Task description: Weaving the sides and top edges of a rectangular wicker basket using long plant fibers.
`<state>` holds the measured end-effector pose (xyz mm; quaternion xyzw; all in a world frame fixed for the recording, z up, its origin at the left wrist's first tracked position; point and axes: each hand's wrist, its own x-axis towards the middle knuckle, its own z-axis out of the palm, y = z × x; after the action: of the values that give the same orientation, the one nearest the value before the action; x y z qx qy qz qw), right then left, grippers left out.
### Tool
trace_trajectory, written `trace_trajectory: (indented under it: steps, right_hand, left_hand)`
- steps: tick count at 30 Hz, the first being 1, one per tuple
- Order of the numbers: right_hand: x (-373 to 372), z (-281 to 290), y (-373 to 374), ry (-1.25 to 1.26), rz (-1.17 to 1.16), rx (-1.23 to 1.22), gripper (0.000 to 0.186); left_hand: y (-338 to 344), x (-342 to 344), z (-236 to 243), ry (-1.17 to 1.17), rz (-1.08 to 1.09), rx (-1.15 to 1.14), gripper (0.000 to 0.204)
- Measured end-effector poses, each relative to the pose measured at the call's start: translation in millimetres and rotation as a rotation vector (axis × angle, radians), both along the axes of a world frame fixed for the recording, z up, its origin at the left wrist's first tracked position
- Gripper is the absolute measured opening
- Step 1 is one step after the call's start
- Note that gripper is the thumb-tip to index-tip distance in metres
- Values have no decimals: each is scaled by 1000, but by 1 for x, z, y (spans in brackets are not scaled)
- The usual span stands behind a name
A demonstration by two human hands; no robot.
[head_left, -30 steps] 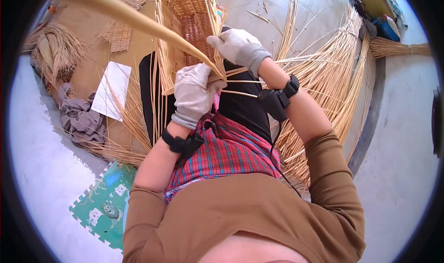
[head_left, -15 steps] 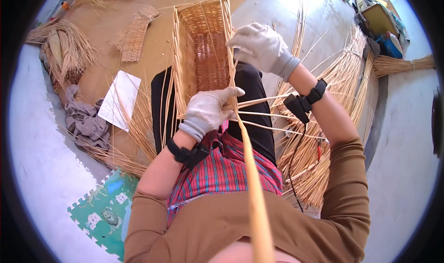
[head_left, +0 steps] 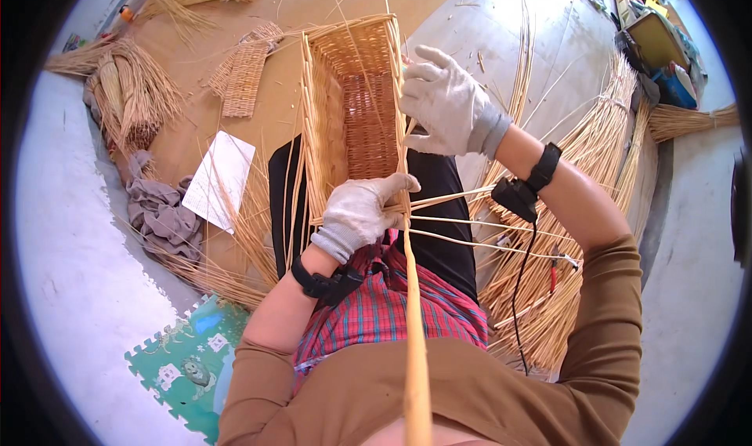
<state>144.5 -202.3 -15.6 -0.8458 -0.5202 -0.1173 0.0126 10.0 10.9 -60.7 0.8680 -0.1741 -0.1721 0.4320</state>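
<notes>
A rectangular wicker basket [head_left: 327, 125] lies across my lap, its opening facing up, with loose canes sticking out around it. My left hand [head_left: 356, 217], in a pale work glove, grips its near right corner, thumb over the rim. From that corner a thick pale cane [head_left: 415, 328] runs down toward my chest, and several thinner canes [head_left: 478, 220] spread out to the right. My right hand [head_left: 450, 105], also gloved, is at the outer side of the right wall. Its fingers and thumb are apart, fingertips close to the rim; nothing held shows.
A large cane bundle [head_left: 540, 289] lies at the right, with red-handled pliers [head_left: 553, 277] on it. At the left are another bundle [head_left: 137, 85], a woven panel [head_left: 243, 85], a white sheet [head_left: 219, 179], grey cloth [head_left: 160, 215] and a green foam mat [head_left: 184, 368].
The whole view has shifted slightly right and down. My right hand's fingers have spread and turned beside the right wall. My left hand keeps its grip on the corner.
</notes>
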Motion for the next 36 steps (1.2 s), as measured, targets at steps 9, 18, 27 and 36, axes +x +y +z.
trace_trajectory:
  steps: [9,18,27,36]
  right_hand:
    - [-26,-18,-22,149,-351,244,36]
    - [-51,-34,6,236,-560,664,10]
    - [-97,-73,41,483,-604,1215,29]
    - [-133,-52,0,350,-642,600,25]
  left_hand:
    - [2,-2,-3,56,19,-24,50]
    - [24,38,12,156,177,-338,23]
    - [-24,70,-22,49,279,-585,24]
    - [-18,75,-13,128,322,-377,26]
